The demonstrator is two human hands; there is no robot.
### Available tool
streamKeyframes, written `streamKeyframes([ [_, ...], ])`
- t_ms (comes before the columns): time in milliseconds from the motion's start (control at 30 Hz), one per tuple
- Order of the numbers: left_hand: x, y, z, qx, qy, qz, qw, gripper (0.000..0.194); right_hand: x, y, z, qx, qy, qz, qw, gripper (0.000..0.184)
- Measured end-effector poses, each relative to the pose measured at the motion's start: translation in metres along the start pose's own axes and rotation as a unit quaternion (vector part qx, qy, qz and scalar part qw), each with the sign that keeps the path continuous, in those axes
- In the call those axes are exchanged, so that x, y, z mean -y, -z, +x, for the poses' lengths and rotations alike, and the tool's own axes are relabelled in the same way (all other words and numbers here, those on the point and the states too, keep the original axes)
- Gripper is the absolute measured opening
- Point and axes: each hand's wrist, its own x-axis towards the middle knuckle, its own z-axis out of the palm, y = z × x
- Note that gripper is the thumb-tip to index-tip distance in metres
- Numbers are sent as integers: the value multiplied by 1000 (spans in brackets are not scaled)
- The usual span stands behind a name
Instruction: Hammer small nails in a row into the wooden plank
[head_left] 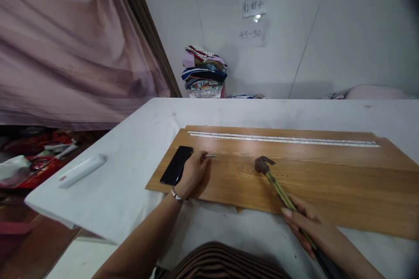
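A long wooden board lies on a white table. My left hand rests on the board's left end with its fingers pinched on a small metal nail, next to a black phone. My right hand is closed round the handle of a hammer. The hammer's head sits on the board beside a row of small dark nail marks. A thin metal strip runs along the board's far side.
A white oblong object lies near the table's left edge. Folded clothes are stacked against the white wall behind. A pink curtain hangs at left, with red clutter on the floor below.
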Motion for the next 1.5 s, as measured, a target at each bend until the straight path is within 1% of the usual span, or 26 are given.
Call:
streamKeyframes([
  [167, -7, -2, 6, 14, -7, -18, 1000, 14, -3, 0, 3, -6, 2, 0, 1000, 44],
  [267, -13, -3, 4, 28, -43, -28, 998, 13, -1, 0, 2, -8, 9, 1, 1000, 38],
  [367, -17, -4, -4, 45, -81, -33, 995, 14, 3, -1, 1, -15, 18, 12, 1000, 36],
  [533, -16, -9, -12, 79, -123, -1, 989, 18, 7, -2, 1, -22, 9, 41, 999, 35],
  [633, -14, -10, -11, 80, -146, 16, 986, 22, 6, -2, 3, -19, 10, 46, 999, 37],
  [833, -14, -12, -13, 54, -153, 20, 987, 24, 7, -1, 3, -21, 17, 50, 998, 39],
  [1000, -16, -9, -21, 54, -155, 2, 986, 23, 10, -2, -1, -18, 7, 44, 999, 39],
  [1133, -18, -9, -29, 42, -157, 0, 987, 19, 12, -4, 0, -19, -1, 40, 999, 43],
  [1267, -18, -10, -32, 54, -152, 21, 987, 17, 11, -5, 1, -20, -1, 41, 999, 47],
  [1500, -20, -10, -32, 70, -140, 18, 988, 16, 8, -2, 0, -21, 12, 37, 999, 44],
])
